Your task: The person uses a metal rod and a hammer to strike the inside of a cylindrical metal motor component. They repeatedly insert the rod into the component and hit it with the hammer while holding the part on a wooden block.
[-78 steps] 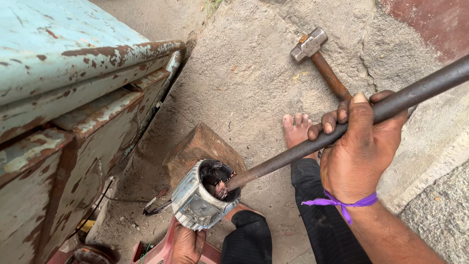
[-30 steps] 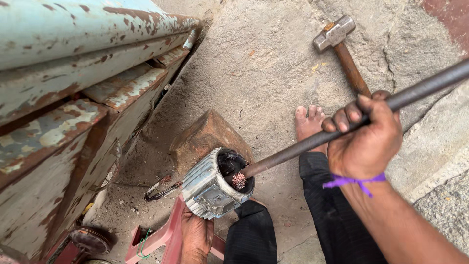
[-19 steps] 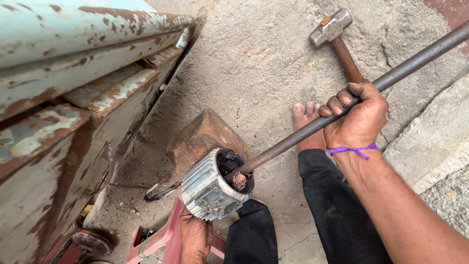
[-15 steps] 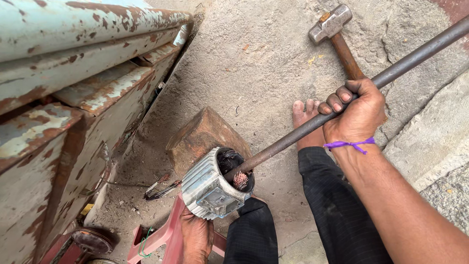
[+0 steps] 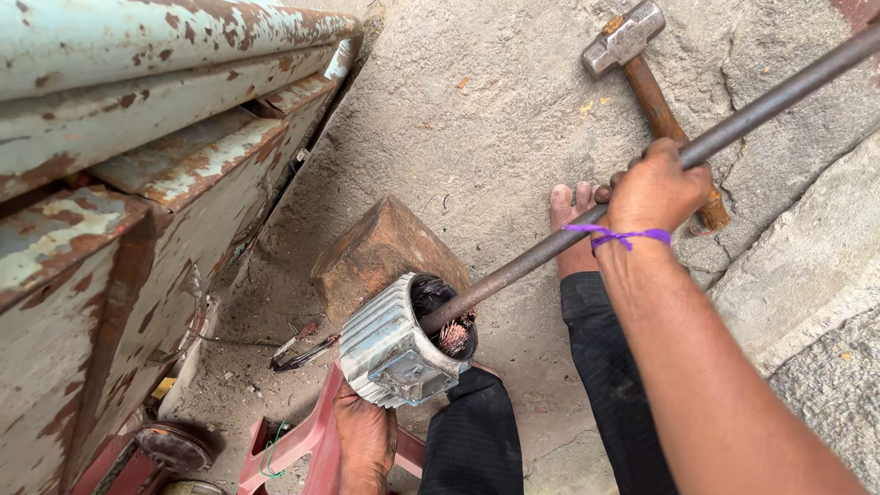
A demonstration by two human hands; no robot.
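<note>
A: Head view: finned motor housing (image 5: 396, 344) lies tilted on the ground, open end up, copper windings (image 5: 454, 335) showing. Leans against a rusty block (image 5: 380, 249), likely as a backstop.

B: Hands?

A: Left hand (image 5: 365, 440) cups it from below, steadying it. Right hand (image 5: 655, 190) wraps tight round a long steel bar (image 5: 587, 234), tip inside the bore. Housing sits between both hands.

B: Nearby?

A: Hammer (image 5: 653, 87) on concrete, just beyond the right hand.
</note>
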